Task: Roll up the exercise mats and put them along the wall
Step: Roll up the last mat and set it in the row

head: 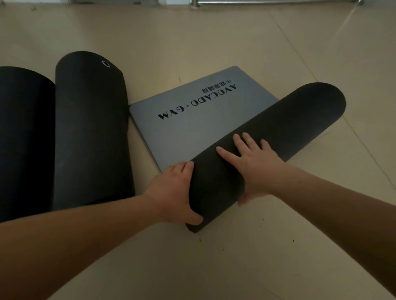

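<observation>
A grey exercise mat (192, 126) printed AVOCADO·GYM lies partly flat on the floor, its near part wound into a thick black roll (285, 120) that runs diagonally. My left hand (177, 190) cups the roll's near left end, thumb underneath. My right hand (255, 162) lies flat on top of the roll, fingers spread. Two rolled black mats rest at the left: one (90, 132) with a metal eyelet near its far end, another (23, 139) beside it at the frame edge.
Beige tiled floor (235, 261) surrounds the mats. A wall base with a metal rail (278, 2) runs along the top edge, beyond an open stretch of floor.
</observation>
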Motion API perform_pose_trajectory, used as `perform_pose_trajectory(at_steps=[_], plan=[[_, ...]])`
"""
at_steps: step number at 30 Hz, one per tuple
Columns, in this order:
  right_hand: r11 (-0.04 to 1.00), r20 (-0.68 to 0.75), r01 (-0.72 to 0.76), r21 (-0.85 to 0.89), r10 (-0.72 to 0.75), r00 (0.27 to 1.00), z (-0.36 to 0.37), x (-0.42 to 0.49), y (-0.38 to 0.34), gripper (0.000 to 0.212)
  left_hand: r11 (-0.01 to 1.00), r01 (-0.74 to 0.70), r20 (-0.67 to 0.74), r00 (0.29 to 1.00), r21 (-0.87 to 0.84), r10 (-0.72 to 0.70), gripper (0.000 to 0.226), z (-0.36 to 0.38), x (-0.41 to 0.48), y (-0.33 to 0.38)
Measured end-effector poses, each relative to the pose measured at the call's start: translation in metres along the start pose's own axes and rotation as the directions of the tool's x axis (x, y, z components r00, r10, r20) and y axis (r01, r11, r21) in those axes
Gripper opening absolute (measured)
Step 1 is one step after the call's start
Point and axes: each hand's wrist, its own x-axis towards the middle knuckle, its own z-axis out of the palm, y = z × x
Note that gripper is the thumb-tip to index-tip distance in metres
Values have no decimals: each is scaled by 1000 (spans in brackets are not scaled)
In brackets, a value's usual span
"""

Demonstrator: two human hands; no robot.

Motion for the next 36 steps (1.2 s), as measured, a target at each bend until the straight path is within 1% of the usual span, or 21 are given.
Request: perform_pose_trajectory(at_steps=[2,4,6,9,11,14,16,18,20,22,23,24,25,26,28,30,31,32,33,34,36], plan=[[999,-135,-34,-15,32,990,19,6,-8,154,998,-6,-1,1000,-58,6,130,-11,5,-6],[999,-229,-38,3,38,973,24,7,-7,155,992,-10,9,1000,-125,11,116,-19,7,-7],[1000,-296,-4,8,6,955,22,4,-1,150,980,-8,21,1000,-200,13,105,-23,8,-5],[999,-364,39,7,-34,931,23,-11,17,140,945,27,61,998,-327,-7,94,-20,7,7],[995,-374,50,82,-15,927,26,-23,36,134,895,54,79,997,-442,-21,90,-14,9,19],[974,-347,42,221,38,937,24,-40,64,119,756,125,155,987,-643,-32,89,-4,16,35],[955,-289,40,294,49,956,19,-48,74,110,650,189,228,973,-736,-24,90,4,21,39],[947,-217,46,319,26,976,15,-50,75,105,583,243,286,958,-775,-20,93,13,24,37],[953,-119,52,299,-17,993,13,-43,65,110,601,254,317,948,-758,0,92,19,26,30],[973,-44,62,223,-53,998,15,-28,52,124,693,218,306,952,-687,4,97,18,29,17],[982,-27,66,176,-62,998,16,-20,46,130,755,190,284,959,-627,-6,106,16,32,10],[988,-21,71,135,-69,997,14,-12,41,131,808,169,256,967,-564,-24,114,13,33,3],[991,-20,79,108,-77,997,11,-4,37,131,844,158,230,972,-512,-42,118,11,33,-2],[991,-24,89,95,-88,996,8,3,33,129,861,161,205,976,-481,-68,115,9,30,-7],[989,-58,114,93,-109,992,5,18,26,122,880,153,136,985,-450,-102,98,10,22,-15],[984,-116,136,112,-123,986,6,28,19,112,924,77,28,997,-376,-72,76,11,12,-21],[982,-150,140,130,-120,981,8,32,16,106,946,32,-14,999,-322,-39,69,11,7,-21],[980,-183,133,151,-104,978,9,34,13,101,961,-8,-42,999,-277,-4,68,10,2,-18],[978,-215,115,174,-76,974,10,36,10,96,969,-21,-47,999,-245,10,76,10,-2,-11],[976,-247,90,196,-40,968,11,36,7,92,973,-4,-34,999,-230,-4,89,11,-5,-2],[972,-302,44,232,29,953,13,36,1,87,970,73,4,997,-231,-74,115,16,-8,17]])
